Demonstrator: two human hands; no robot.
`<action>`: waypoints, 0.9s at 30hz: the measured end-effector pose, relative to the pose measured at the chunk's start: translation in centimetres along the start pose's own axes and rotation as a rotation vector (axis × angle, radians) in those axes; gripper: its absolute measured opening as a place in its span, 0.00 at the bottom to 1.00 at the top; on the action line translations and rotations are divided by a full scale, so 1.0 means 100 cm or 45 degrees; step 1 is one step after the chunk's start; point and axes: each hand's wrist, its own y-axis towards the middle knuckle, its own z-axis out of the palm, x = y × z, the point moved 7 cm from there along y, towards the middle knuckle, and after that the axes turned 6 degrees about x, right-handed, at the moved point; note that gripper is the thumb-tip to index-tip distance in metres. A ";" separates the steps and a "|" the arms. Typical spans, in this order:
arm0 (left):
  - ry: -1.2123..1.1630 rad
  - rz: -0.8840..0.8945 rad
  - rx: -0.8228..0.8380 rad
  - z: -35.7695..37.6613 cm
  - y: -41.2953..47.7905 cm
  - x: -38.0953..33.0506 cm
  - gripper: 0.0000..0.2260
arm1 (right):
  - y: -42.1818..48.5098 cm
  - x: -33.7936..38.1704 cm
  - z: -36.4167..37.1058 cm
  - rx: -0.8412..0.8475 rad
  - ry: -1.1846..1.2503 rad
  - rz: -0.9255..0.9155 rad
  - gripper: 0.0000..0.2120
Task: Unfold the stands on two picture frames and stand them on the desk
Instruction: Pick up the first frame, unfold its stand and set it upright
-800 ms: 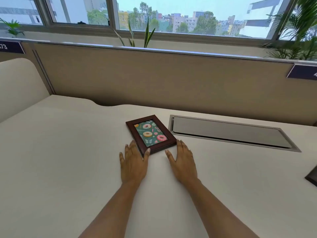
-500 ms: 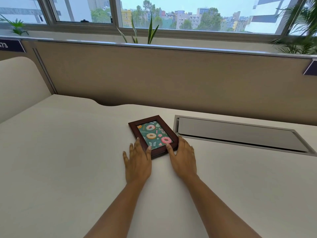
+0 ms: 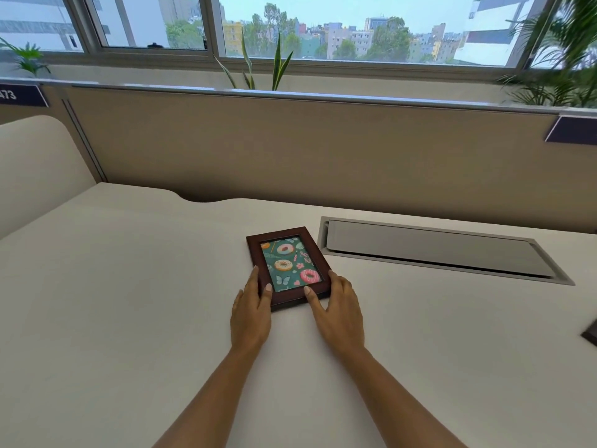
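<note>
A dark brown picture frame (image 3: 288,262) with a teal doughnut print lies face up in the middle of the white desk (image 3: 129,302). My left hand (image 3: 251,310) grips its near left corner, thumb on the front edge and fingers along the left side. My right hand (image 3: 337,310) grips the near right corner, thumb on the front edge and fingers wrapped round the right side. The frame's stand is hidden underneath. A dark corner of a second object (image 3: 590,334), perhaps the other frame, shows at the right edge.
A grey metal cable flap (image 3: 436,250) is set into the desk just right of the frame. A beige partition (image 3: 323,163) closes the back of the desk, with plants and windows behind it. A cream curved panel (image 3: 32,169) stands at the left.
Both hands slid forward from the desk surface onto the frame's near corners and closed round them. The view shifted slightly.
</note>
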 end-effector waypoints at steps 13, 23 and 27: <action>-0.185 0.010 0.059 0.007 -0.090 0.005 0.22 | -0.091 -0.014 -0.028 -0.040 0.080 0.028 0.29; -0.156 0.061 0.180 0.004 -0.163 0.004 0.23 | -0.166 -0.025 -0.055 -0.061 0.072 -0.008 0.26; -0.144 0.072 0.220 0.001 -0.184 0.004 0.22 | -0.191 -0.031 -0.063 -0.061 0.059 -0.018 0.25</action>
